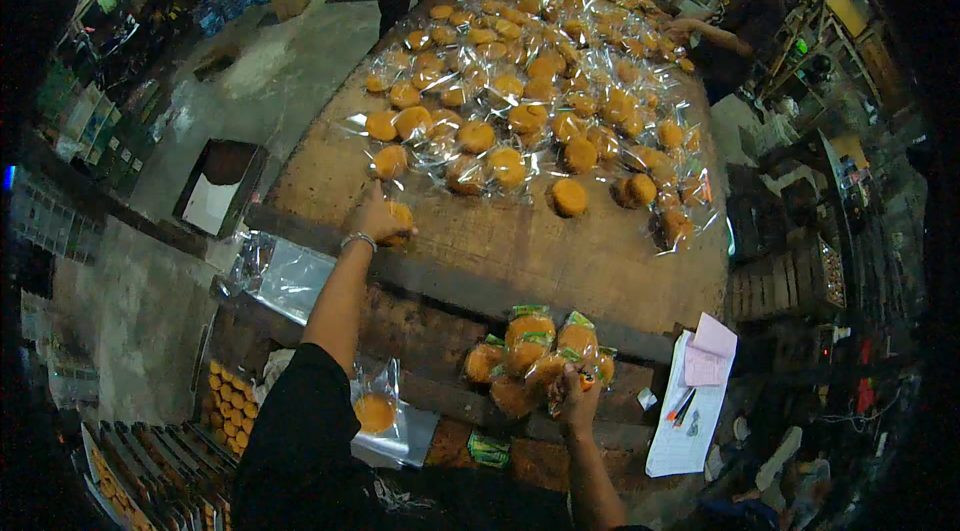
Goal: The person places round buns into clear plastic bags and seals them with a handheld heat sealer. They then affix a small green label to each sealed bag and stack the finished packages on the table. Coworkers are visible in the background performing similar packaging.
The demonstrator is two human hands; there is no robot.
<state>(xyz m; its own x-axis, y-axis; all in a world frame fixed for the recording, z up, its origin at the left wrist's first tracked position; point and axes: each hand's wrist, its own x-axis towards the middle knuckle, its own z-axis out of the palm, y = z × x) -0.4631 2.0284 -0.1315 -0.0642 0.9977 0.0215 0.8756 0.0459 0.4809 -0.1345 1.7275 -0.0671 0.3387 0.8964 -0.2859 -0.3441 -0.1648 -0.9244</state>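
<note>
My left hand (377,219) reaches over the near left part of the wooden table (465,261), its fingers around a round golden bun (397,223). Just beyond it lies a bun in clear wrap (390,162). My right hand (579,400) is closed on a small orange object, perhaps a lighter (586,381), beside a cluster of wrapped buns with green labels (529,334). Near my body, one bun (374,412) lies on clear plastic bags (416,430), left of a stack of green labels (489,449). Many wrapped buns (529,118) cover the table's far part.
Empty clear bags (289,279) lie at the left table edge. A paper pad (679,433) with pens lies at the right. Trays of buns (229,403) stand lower left. Two people stand beyond, one person's arm (712,34) at the right; an open box (217,189) sits on the floor.
</note>
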